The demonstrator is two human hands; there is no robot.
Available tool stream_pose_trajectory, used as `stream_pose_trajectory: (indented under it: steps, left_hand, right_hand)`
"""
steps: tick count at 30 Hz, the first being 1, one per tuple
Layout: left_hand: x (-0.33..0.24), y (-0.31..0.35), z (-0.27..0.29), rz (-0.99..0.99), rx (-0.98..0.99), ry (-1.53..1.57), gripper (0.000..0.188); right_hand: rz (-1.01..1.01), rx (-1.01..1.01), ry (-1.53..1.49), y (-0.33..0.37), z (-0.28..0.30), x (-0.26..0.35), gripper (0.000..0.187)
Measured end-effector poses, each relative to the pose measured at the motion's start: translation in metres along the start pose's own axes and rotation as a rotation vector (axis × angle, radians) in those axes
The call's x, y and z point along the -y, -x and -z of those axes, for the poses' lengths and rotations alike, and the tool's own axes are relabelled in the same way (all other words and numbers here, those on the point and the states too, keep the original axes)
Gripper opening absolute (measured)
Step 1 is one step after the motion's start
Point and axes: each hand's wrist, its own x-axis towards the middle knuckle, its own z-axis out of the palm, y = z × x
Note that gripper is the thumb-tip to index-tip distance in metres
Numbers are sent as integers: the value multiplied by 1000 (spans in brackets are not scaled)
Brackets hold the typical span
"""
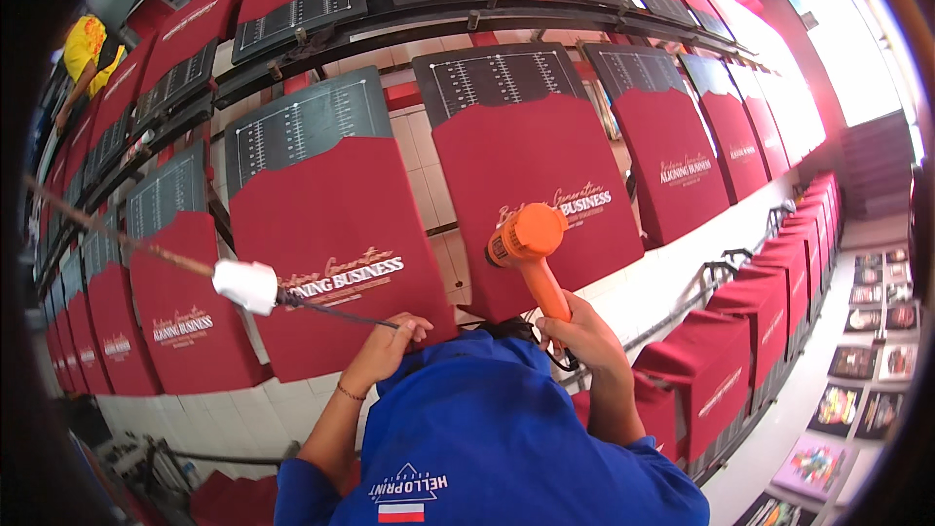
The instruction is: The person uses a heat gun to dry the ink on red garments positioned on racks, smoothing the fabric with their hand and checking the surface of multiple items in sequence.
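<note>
Dryer [531,237]: orange and gun-shaped, in front of the body, right of centre; its round head stands beyond the fingers, away from the blue shirt [487,429], and hides part of the pale print on a maroon cloth [526,156].
Right hand [587,336]: wrapped round the lower handle, thumb and fingers closed on it, so the grip is filled; the handle slants up and leftward out of the fist.
Left hand [392,343]: in front of the waist, left of the dryer and apart from it; its fingers curl narrow where a dark cord [336,314] meets them, though at this angle I cannot tell whether they close on it.
Cord path: from the left hand up and leftward to a white connector [245,287]; a brown cord [127,242] runs on from the connector's other end toward the left edge.
Left wrist: circled by a thin bracelet [352,392].
Boards [312,127]: dark with white ruled marks, set in rows, their nearer parts covered by printed maroon cloths.
Right side: another row of draped maroon cloths, with picture sheets [818,463] beyond it.
Far left: a person in a yellow top [86,47], beside the rows.
</note>
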Motion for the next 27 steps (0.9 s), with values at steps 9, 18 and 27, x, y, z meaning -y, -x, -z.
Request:
stream_pose_trajectory:
  steps: [9,18,27]
  left_hand:
    - [-7,-39,-149,188,-273,49,45]
    - [42,-23,-186,298,-982,-385,38]
    - [78,-41,-103,766,-1811,-755,32]
  right_hand:
    - [18,371,166,-65,137,26,28]
    - [66,612,238,-103,165,44,30]
    - [46,700,310,-108,146,55,31]
